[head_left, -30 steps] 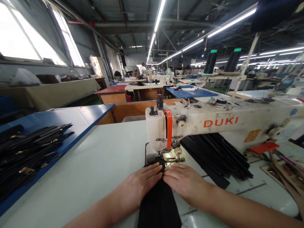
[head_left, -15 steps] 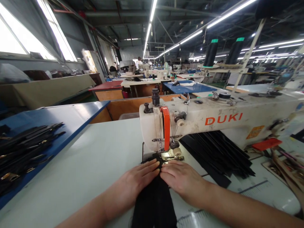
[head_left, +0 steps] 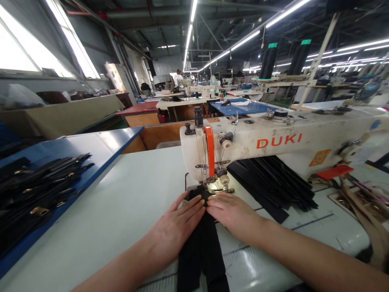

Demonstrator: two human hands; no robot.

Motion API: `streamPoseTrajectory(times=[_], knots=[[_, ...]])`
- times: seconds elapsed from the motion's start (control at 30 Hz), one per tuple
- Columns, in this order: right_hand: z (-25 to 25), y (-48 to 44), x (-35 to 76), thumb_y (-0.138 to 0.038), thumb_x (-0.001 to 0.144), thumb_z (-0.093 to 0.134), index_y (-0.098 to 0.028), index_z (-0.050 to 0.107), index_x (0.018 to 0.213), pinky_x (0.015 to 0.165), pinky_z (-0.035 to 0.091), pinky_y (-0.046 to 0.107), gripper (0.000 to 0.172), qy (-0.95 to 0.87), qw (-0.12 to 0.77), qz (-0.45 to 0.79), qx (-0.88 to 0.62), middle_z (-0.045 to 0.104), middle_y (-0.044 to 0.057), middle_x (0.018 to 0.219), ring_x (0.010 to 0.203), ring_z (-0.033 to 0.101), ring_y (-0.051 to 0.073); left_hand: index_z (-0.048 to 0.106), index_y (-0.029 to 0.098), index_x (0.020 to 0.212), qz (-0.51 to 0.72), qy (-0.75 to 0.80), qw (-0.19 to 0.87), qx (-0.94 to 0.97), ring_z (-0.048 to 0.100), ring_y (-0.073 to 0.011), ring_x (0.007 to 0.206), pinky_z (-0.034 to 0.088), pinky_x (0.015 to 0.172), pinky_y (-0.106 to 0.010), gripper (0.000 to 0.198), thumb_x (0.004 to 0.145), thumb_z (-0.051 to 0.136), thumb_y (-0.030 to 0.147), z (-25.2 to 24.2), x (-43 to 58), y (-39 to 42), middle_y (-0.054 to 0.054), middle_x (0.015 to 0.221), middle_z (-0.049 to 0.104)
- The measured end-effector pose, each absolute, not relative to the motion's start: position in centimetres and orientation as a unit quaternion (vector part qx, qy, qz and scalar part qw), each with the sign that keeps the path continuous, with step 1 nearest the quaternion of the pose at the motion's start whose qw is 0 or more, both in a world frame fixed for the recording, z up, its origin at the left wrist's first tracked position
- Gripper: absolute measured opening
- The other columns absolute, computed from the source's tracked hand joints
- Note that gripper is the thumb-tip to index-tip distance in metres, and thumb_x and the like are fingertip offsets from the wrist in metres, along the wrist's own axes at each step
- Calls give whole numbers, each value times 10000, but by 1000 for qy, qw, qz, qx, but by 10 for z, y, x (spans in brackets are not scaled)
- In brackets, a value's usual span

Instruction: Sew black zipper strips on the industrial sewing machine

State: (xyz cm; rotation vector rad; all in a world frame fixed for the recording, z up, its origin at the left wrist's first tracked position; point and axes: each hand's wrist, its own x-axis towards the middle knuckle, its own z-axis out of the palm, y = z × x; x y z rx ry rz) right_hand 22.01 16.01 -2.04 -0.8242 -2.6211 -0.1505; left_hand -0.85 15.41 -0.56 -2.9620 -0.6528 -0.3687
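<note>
A long black strap (head_left: 202, 247) lies on the pale sewing table (head_left: 127, 202) and runs up under the presser foot (head_left: 217, 187) of a white DUKI sewing machine (head_left: 273, 144). My left hand (head_left: 178, 227) lies flat on the strap's left side, fingers together and pointing at the needle. My right hand (head_left: 232, 213) presses flat on the strap's right side, fingertips just short of the presser foot. Both hands meet over the strap in front of the foot.
A stack of black straps (head_left: 273, 182) lies under the machine arm. More black pieces with metal buckles (head_left: 36, 190) are piled on a blue board at the left. Two dark thread cones (head_left: 269, 61) stand on a rack behind. Tan webbing (head_left: 364, 207) lies at the right.
Both hands have crept forward with the strap toward the presser foot. My view has shifted a little, so the machine sits higher in frame.
</note>
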Motion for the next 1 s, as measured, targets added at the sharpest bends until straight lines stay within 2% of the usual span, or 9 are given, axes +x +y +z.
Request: streamPoseTrajectory(times=[0.07, 0.23, 0.33, 0.5, 0.6, 0.77, 1.0], knots=[[-20, 157, 221, -64, 893, 588, -115, 669, 978, 940, 480, 341, 128, -932, 201, -50, -299, 684, 108, 1093, 1004, 631, 208, 468, 140, 1370, -122, -188, 58, -973, 402, -236, 1359, 160, 1159, -525, 426, 963, 354, 86, -9, -8, 132, -119, 1387, 545], [-17, 146, 225, -37, 888, 554, -116, 676, 1014, 970, 456, 346, 192, -923, 223, -42, -310, 682, 101, 1106, 1060, 608, 215, 518, 198, 1355, -137, -178, 27, -974, 483, -200, 1300, 365, 1108, -356, 424, 1022, 262, 141, -8, -7, 84, -81, 1347, 588], [-17, 130, 228, -58, 895, 538, -129, 676, 1017, 965, 450, 351, 196, -914, 239, -38, -325, 679, 95, 1093, 1044, 596, 213, 538, 201, 1336, -144, -179, 19, -973, 503, -185, 1280, 402, 1077, -318, 423, 1038, 238, 173, 1, -5, 78, -73, 1313, 615], [-17, 84, 241, -74, 906, 449, -147, 658, 1014, 820, 488, 351, 247, -882, 327, 50, -336, 674, 87, 938, 896, 582, 212, 579, 185, 1282, -120, -155, 42, -980, 541, -183, 1246, 435, 1038, -293, 418, 1043, 236, 188, 9, -4, 85, -72, 1299, 627], [-20, 58, 247, -93, 925, 421, -136, 643, 990, 722, 486, 320, 236, -886, 349, 76, -298, 648, 75, 821, 781, 557, 190, 574, 181, 1286, -132, -139, 40, -981, 534, -191, 1255, 447, 1025, -293, 416, 1043, 238, 207, 6, -6, 86, -88, 1304, 621], [-37, 45, 243, -129, 922, 515, -134, 627, 887, 627, 475, 266, 118, -890, 385, 5, -245, 604, 37, 681, 663, 538, 160, 572, 205, 1294, -118, -167, 14, -979, 464, -203, 1317, 411, 1061, -316, 371, 1033, 309, 200, 3, -7, 81, -87, 1354, 582], [-40, 46, 235, -78, 964, 437, -115, 642, 897, 593, 473, 272, 219, -889, 384, -60, -241, 596, 30, 631, 628, 546, 158, 574, 170, 1285, -107, -160, 44, -980, 434, -199, 1339, 403, 1066, -303, 400, 1040, 260, 205, 9, -7, 79, -99, 1355, 579]])
